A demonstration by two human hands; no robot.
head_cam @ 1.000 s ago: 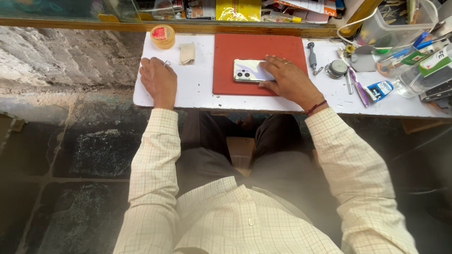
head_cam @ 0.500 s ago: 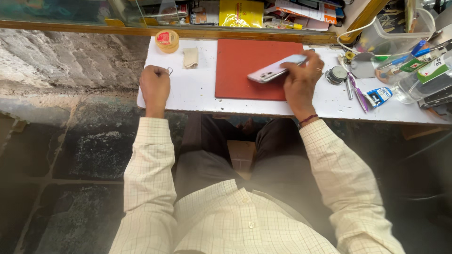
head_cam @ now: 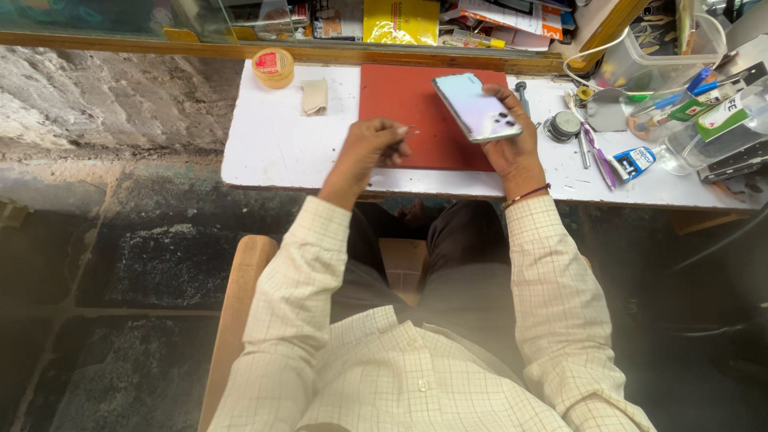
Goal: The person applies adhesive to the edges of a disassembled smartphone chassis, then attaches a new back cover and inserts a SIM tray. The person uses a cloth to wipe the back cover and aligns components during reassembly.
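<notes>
My right hand (head_cam: pixel 512 148) holds a pale iridescent smartphone (head_cam: pixel 476 106) back side up, lifted above the red work mat (head_cam: pixel 400 112) on the white table (head_cam: pixel 272 144). My left hand (head_cam: pixel 370 148) is closed on a small thin metal pin (head_cam: pixel 410 129), its tip pointing toward the phone. The left hand hovers over the mat's front left edge, a short gap from the phone.
A round yellow tape roll (head_cam: pixel 273 66) and a folded beige cloth (head_cam: pixel 314 96) lie at the table's back left. To the right are a small round tin (head_cam: pixel 565 126), pens, tubes, a clear plastic box (head_cam: pixel 648 56) and a white cable. Cluttered shelf behind.
My right hand lifted the phone off the mat and tilted it. My left hand left the table's left side and moved right toward the phone, now pinching the pin.
</notes>
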